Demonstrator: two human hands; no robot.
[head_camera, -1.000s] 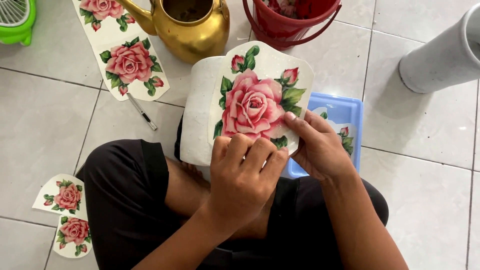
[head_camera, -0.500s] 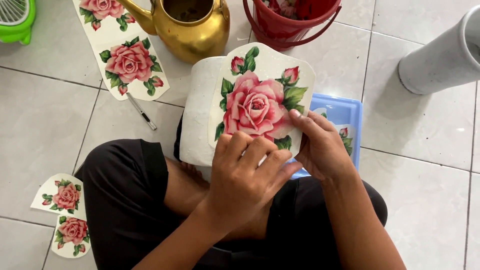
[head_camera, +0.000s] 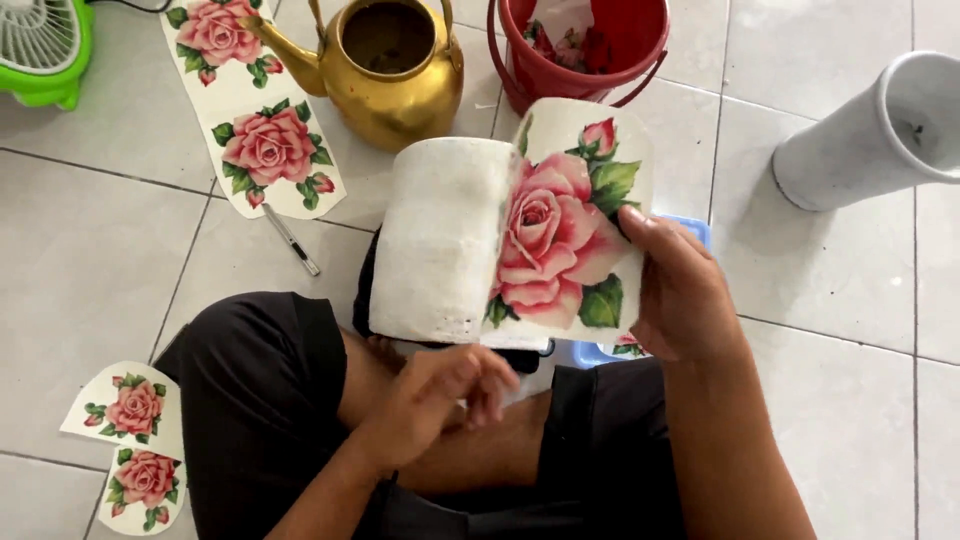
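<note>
Left hand (head_camera: 440, 395) has come off the rose cutout (head_camera: 560, 240) — fingers loosely curled, empty, below the white pot (head_camera: 440, 240). Right hand (head_camera: 680, 290) alone presses the cutout's edge — pot turned on the lap, paper holding unaided.

Bright, even daylight; soft shadows, sharp focus, no glare.
</note>
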